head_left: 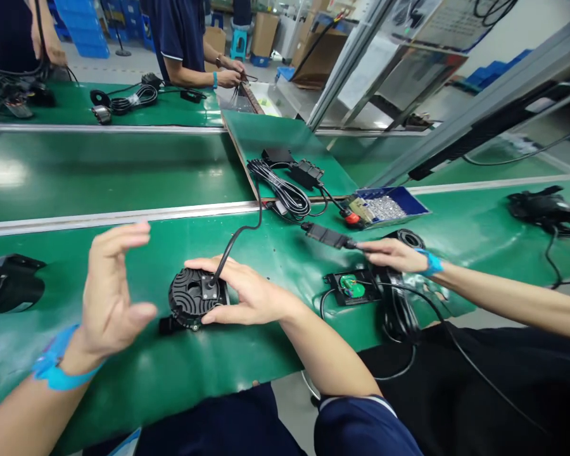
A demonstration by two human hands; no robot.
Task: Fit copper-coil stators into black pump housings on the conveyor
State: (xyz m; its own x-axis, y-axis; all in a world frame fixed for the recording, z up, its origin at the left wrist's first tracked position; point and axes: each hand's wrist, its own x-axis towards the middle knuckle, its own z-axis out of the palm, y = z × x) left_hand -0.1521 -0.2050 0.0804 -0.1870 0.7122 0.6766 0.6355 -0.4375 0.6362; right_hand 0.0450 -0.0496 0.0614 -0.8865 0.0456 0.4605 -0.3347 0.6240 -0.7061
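A round black housing with curved ribs [192, 296] and a cable coming out of its top lies on the green bench in front of me. My right hand [249, 292] grips it from the right, fingers behind the cable and thumb along the near side. The black cable [240, 233] rises from the housing and runs back to a coiled cable bundle [285, 190]. To the left of the housing my left hand [111, 294] is raised above the bench, thumb and fingers apart, holding nothing. It wears a blue wrist strap [59, 364].
At right, a co-worker's hand [392, 254] touches a black cable box [327, 235]. Near it lie an opened case with a green board [354, 288] and a blue tray of small parts [384, 208]. A black cylindrical part [12, 285] stands at left. Other people work across the bench.
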